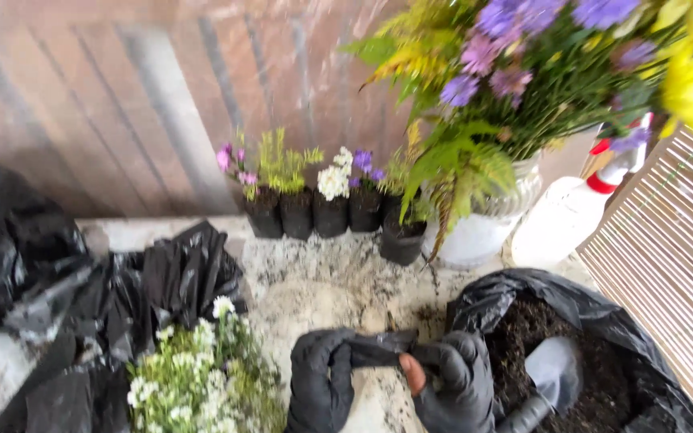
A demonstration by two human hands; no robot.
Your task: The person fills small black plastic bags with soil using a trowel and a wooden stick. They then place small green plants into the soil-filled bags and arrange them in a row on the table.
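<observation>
Both hands sit right at the near edge, in black gloves, and between them is a small black plastic grow bag point(380, 348), empty and crumpled flat. Left hand point(320, 382) is closed around one end of it, right hand point(452, 383) pinches the other end, and there's a tear in that glove with a bit of fingertip poking through. So both are clamped on the bag, stretched just above the counter. That bag looks super light and floppy, thin film basically, so I'd guess it collapses on itself and slides a bit against glove material; taking it by the rim with thumbs inside seems the sensible way to hold it open. Just right of the hands is a big black sack of dark potting soil point(571, 353) with a pale scoop point(553, 370) stuck in it. Near left there's a clump of small white flowers point(202, 377) against a heap of crumpled black plastic point(66, 297). The surface is a speckled granite counter point(322, 281), dusted with soil. Along the far side stands a row of filled little black bags with seedlings point(314, 196), then a white pot with ferns plus purple and yellow blooms point(491, 216), and a white spray bottle with a red collar point(571, 212). Reddish plank wall behind, slatted blind on the right.
</observation>
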